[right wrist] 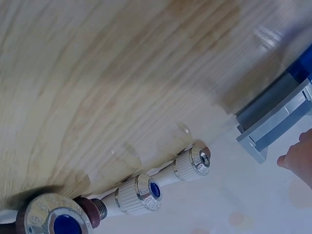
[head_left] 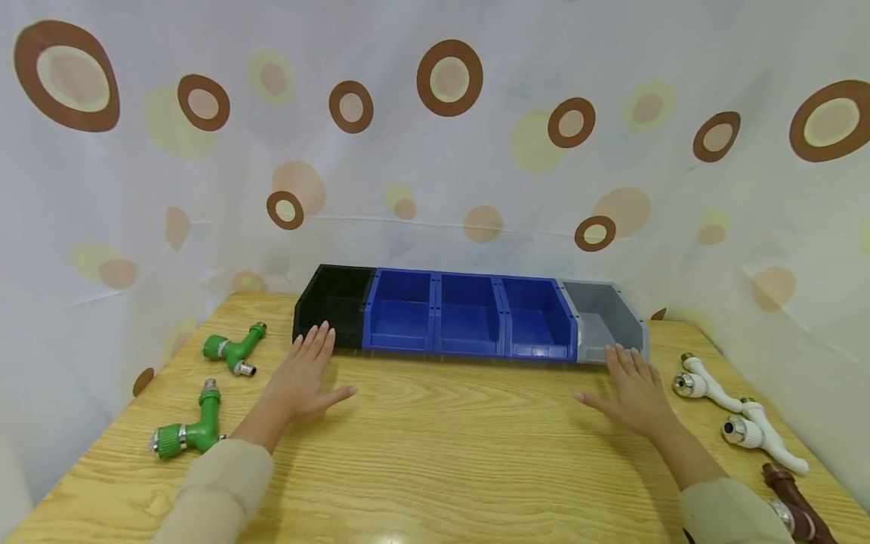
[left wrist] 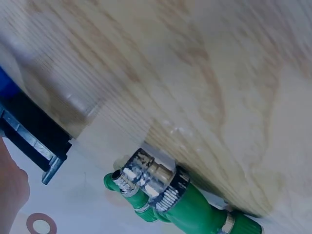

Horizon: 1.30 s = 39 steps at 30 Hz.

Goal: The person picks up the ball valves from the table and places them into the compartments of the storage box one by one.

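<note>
Before a spotted white cloth (head_left: pixel 408 166), on a yellow wooden table (head_left: pixel 442 453), a long row of black, blue and grey plastic bins (head_left: pixel 469 344) runs side to side, fronts facing the person. The left hand (head_left: pixel 302 378) partly hides the row's black end, the right hand (head_left: pixel 637 389) its grey end; both are empty, fingers straight. Left of the row lie two green taps (head_left: pixel 206 427); right, two white taps (head_left: pixel 766 437) and a brown tap (head_left: pixel 794 495).

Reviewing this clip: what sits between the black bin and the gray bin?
Three blue bins stand side by side between the black bin and the gray bin; the head view shows this.
</note>
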Tool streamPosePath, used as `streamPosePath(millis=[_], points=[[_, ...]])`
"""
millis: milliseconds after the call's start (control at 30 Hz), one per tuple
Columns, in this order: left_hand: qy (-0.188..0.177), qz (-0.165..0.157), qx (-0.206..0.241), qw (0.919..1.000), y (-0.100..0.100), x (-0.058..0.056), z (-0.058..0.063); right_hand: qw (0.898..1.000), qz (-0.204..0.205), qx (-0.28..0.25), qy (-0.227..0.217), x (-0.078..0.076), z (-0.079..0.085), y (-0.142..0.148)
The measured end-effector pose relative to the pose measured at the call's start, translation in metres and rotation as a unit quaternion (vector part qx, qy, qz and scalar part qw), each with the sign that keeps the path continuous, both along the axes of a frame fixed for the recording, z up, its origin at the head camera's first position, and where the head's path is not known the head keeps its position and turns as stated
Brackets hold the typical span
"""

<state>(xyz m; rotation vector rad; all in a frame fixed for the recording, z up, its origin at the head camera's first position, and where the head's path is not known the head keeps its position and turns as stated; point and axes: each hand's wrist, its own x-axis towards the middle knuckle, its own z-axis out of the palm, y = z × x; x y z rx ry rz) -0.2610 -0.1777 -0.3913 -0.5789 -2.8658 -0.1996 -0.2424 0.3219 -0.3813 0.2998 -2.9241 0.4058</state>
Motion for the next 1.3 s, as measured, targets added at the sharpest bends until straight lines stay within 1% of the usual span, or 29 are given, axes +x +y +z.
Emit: streamPosePath(millis=[133, 300, 433, 567, 667, 767, 900, 967, 1100, 1200, 1300], points=[[-0.025, 0.017, 0.012, 0.9995, 0.001, -0.004, -0.001, 1.000, -0.008, -0.001, -0.018, -0.002, 0.002, -0.001], [-0.049, 0.045, 0.040, 0.9970, 0.001, -0.006, -0.005, 0.999, -0.020, 0.008, -0.033, -0.006, -0.002, 0.000], [-0.057, 0.049, 0.055, 0.9956, 0.001, -0.008, -0.007, 0.999, -0.031, 0.015, -0.036, -0.011, -0.005, 0.004], [-0.067, 0.056, 0.057, 0.9946, 0.002, -0.010, -0.006, 0.998, -0.038, 0.020, -0.039, -0.015, -0.009, 0.007], [-0.074, 0.064, 0.053, 0.9938, 0.003, -0.011, -0.004, 0.998, -0.037, 0.012, -0.043, -0.018, -0.012, 0.008], [-0.082, 0.073, 0.058, 0.9923, 0.003, -0.013, -0.004, 0.999, -0.032, 0.004, -0.036, -0.022, -0.018, 0.010], [-0.090, 0.075, 0.063, 0.9911, 0.003, -0.016, -0.006, 0.999, -0.026, 0.015, -0.031, -0.024, -0.018, 0.007], [-0.096, 0.072, 0.061, 0.9909, 0.003, -0.018, -0.009, 0.999, -0.025, 0.026, -0.041, -0.023, -0.015, 0.004], [-0.102, 0.071, 0.060, 0.9904, 0.003, -0.020, -0.014, 0.997, -0.027, 0.038, -0.054, -0.025, -0.015, 0.002], [-0.096, 0.070, 0.065, 0.9908, 0.004, -0.021, -0.012, 0.997, -0.030, 0.036, -0.058, -0.029, -0.015, 0.002], [-0.092, 0.066, 0.065, 0.9915, 0.005, -0.022, -0.007, 0.997, -0.034, 0.032, -0.062, -0.032, -0.012, 0.001]])
